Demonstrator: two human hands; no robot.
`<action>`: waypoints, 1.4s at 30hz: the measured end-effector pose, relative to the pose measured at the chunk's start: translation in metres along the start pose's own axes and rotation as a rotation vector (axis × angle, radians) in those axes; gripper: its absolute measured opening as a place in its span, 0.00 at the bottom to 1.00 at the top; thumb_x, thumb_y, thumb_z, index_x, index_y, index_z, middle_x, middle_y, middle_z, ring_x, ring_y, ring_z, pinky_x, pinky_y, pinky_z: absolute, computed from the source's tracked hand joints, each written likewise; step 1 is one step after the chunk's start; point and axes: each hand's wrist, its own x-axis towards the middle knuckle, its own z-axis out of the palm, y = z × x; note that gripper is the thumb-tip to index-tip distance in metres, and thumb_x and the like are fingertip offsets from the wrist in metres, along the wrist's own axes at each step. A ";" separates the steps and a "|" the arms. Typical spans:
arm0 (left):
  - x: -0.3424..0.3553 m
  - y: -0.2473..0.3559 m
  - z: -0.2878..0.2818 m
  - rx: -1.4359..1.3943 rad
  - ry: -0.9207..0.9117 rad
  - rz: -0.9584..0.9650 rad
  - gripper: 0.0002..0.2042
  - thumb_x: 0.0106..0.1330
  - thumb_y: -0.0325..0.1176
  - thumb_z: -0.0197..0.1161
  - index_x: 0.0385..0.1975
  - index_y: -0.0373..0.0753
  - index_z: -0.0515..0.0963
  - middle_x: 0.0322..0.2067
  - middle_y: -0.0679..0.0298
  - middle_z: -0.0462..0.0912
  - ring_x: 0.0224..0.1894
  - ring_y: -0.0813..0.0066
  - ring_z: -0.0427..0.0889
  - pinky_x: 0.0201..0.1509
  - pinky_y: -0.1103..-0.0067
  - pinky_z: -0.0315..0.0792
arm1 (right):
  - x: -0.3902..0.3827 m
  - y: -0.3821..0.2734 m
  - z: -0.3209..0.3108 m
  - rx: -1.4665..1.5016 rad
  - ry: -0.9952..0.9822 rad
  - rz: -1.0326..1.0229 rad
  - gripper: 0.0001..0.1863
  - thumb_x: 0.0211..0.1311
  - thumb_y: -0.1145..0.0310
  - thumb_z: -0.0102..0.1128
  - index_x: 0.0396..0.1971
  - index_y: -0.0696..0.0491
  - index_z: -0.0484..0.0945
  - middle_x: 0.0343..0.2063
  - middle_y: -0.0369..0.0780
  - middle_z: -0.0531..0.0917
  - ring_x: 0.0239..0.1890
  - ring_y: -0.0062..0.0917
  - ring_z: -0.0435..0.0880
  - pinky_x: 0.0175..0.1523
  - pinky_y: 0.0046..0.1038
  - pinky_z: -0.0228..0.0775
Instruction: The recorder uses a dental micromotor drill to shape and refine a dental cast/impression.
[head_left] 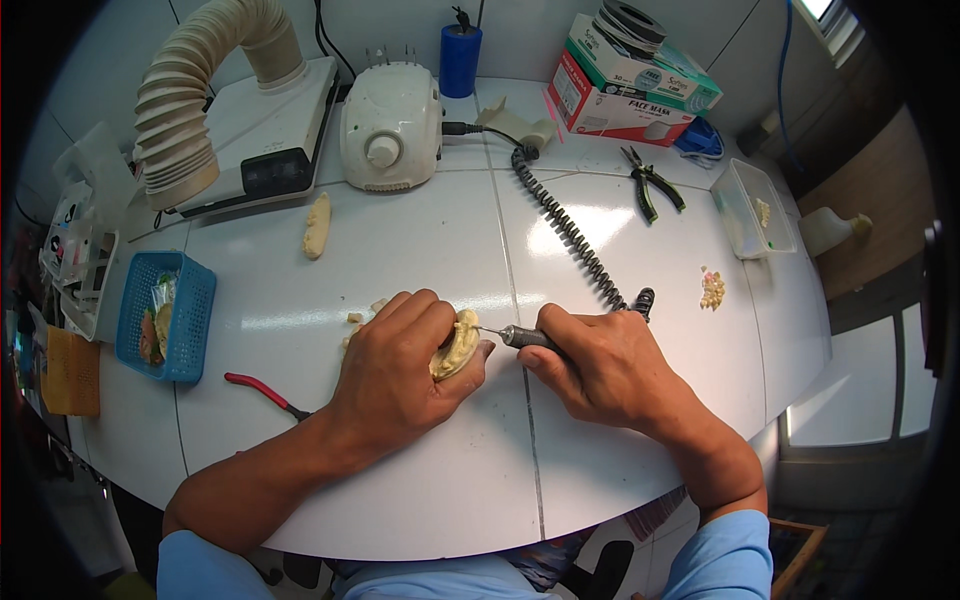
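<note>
My left hand (pixel 405 350) is closed around a pale yellow dental cast (pixel 459 346), its ridged side turned to the right. In my right hand (pixel 605 360) is a rotary handpiece (pixel 526 338), gripped like a pen. Its thin bit points left and meets, or nearly meets, the cast's upper edge. From the handpiece's rear a black coiled cord (pixel 570 225) runs back to a white control unit (pixel 390 127) with a round knob. Small pale fragments (pixel 354 319) lie just beyond my left hand. Red-handled pliers (pixel 262 392) are partly hidden under my left forearm.
At the left stand a blue basket (pixel 200 320) and a white machine (pixel 270 130) with a ribbed hose. An elongated cream-coloured piece (pixel 317 227) lies behind. Black pliers (pixel 652 186), a pile of small pale pieces (pixel 712 289), a clear bin (pixel 745 215) and stacked boxes (pixel 625 100) are at the right.
</note>
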 end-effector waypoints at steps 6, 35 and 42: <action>-0.001 -0.002 0.001 -0.001 -0.004 -0.004 0.15 0.64 0.33 0.77 0.28 0.32 0.76 0.27 0.55 0.74 0.30 0.58 0.73 0.35 0.63 0.68 | 0.000 0.001 0.000 0.001 -0.013 -0.002 0.21 0.81 0.53 0.63 0.33 0.55 0.74 0.19 0.43 0.84 0.19 0.44 0.83 0.27 0.43 0.73; -0.001 -0.001 0.000 0.027 -0.007 0.002 0.15 0.63 0.33 0.77 0.28 0.33 0.76 0.27 0.56 0.74 0.29 0.60 0.73 0.35 0.64 0.68 | 0.000 0.000 -0.004 -0.002 -0.049 0.002 0.22 0.82 0.52 0.61 0.32 0.54 0.74 0.19 0.44 0.83 0.18 0.44 0.82 0.27 0.44 0.72; -0.002 -0.001 0.001 0.037 -0.001 0.010 0.15 0.63 0.33 0.78 0.29 0.33 0.76 0.27 0.56 0.75 0.29 0.59 0.74 0.35 0.64 0.69 | 0.000 0.001 -0.004 -0.005 -0.042 0.012 0.22 0.82 0.51 0.61 0.32 0.54 0.75 0.19 0.44 0.84 0.18 0.44 0.83 0.27 0.44 0.73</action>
